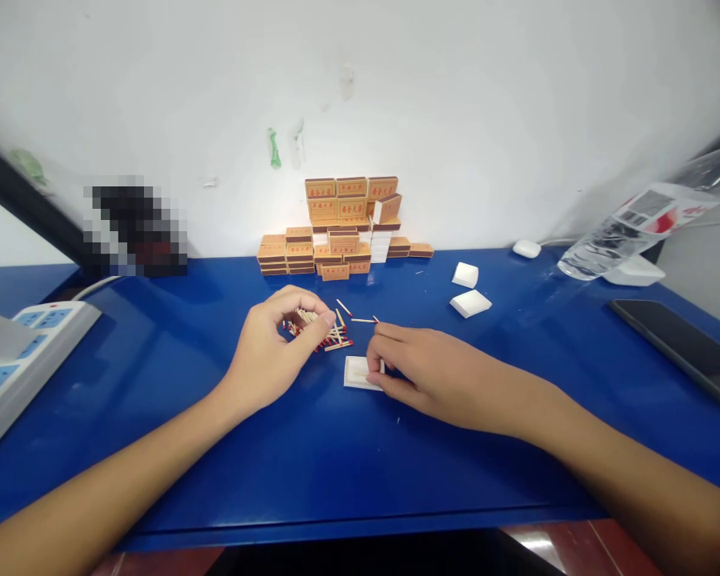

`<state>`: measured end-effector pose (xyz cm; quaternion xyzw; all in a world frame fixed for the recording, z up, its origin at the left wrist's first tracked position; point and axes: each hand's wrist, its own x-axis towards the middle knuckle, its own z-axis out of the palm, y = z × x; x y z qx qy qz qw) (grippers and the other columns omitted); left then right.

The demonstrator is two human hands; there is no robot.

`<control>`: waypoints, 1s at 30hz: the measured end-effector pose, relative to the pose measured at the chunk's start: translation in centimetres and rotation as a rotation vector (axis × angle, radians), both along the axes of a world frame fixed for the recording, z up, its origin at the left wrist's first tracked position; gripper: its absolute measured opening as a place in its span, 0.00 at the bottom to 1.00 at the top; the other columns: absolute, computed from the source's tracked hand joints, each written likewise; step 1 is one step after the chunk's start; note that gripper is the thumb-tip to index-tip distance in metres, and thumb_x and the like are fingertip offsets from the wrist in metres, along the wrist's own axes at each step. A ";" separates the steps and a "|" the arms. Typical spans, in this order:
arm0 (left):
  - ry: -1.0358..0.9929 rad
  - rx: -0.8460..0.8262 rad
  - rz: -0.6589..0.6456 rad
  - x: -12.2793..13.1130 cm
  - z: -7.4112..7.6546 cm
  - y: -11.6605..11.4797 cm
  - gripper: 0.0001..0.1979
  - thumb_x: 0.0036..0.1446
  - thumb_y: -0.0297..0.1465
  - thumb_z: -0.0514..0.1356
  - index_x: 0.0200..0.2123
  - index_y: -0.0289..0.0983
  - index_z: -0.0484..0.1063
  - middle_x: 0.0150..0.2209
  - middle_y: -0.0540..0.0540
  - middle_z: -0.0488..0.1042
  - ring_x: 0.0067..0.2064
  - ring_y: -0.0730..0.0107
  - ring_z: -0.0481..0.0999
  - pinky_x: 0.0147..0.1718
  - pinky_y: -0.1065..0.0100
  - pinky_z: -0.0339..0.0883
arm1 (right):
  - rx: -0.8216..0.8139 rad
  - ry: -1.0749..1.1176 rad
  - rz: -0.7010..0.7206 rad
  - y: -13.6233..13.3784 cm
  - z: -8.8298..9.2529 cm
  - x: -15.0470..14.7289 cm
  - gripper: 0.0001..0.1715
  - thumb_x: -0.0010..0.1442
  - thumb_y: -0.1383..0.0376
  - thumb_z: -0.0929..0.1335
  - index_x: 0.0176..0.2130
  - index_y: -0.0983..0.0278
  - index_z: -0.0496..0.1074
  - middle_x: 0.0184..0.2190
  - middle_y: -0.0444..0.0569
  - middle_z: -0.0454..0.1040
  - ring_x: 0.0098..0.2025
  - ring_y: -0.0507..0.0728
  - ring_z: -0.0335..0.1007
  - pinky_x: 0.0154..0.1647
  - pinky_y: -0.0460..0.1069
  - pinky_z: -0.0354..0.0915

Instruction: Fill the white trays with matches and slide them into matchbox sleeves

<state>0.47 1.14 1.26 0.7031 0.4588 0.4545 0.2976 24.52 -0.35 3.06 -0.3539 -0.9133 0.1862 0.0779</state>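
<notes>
Mid-frame, our right hand covers the sideways tray's right end; left hand curls by matches (each grip's hold, we cannot tell).

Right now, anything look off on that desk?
Yes: loose matches lie scattered by the left hand, a few apart from the heap. On the matchbox stack, one box sits askew, turned against its squared neighbours.

One phone; one bottle; one power strip; many matches, overlapping
</notes>
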 end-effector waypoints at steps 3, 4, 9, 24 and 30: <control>0.021 0.004 -0.012 0.2 0.1 -0.2 0.08 0.62 0.37 0.67 0.32 0.40 0.79 0.38 0.48 0.79 0.36 0.68 0.76 0.36 0.64 0.70 | 0.012 -0.002 0.007 -0.1 0.0 -0.1 0.07 0.72 0.66 0.65 0.40 0.63 0.70 0.41 0.48 0.74 0.37 0.55 0.70 0.39 0.51 0.61; 0.034 0.008 -0.019 0.3 0.2 -0.3 0.08 0.62 0.37 0.66 0.32 0.40 0.79 0.38 0.48 0.79 0.36 0.68 0.76 0.36 0.64 0.69 | 0.012 0.001 0.005 0.0 0.0 -0.1 0.07 0.72 0.66 0.65 0.39 0.63 0.71 0.40 0.48 0.74 0.37 0.55 0.69 0.39 0.51 0.61; 0.063 0.027 -0.027 0.4 0.3 -0.4 0.09 0.63 0.37 0.66 0.32 0.39 0.78 0.37 0.48 0.79 0.36 0.68 0.76 0.36 0.64 0.69 | 0.026 0.048 -0.010 0.1 0.0 0.0 0.06 0.70 0.67 0.66 0.39 0.63 0.71 0.39 0.48 0.75 0.34 0.53 0.68 0.35 0.50 0.60; 0.003 -0.053 -0.085 0.8 0.1 -0.9 0.09 0.64 0.38 0.66 0.33 0.40 0.80 0.35 0.49 0.77 0.33 0.70 0.72 0.33 0.65 0.65 | 0.103 0.327 -0.166 0.4 0.1 -0.6 0.05 0.67 0.64 0.71 0.42 0.63 0.77 0.32 0.43 0.69 0.31 0.51 0.64 0.33 0.48 0.59; 0.028 -0.060 -0.114 1.1 0.2 -1.3 0.10 0.65 0.39 0.65 0.34 0.40 0.80 0.36 0.48 0.78 0.33 0.70 0.71 0.32 0.65 0.64 | 0.059 0.473 -0.182 0.4 -0.5 -1.4 0.06 0.65 0.64 0.71 0.35 0.63 0.76 0.30 0.42 0.68 0.30 0.50 0.62 0.31 0.47 0.58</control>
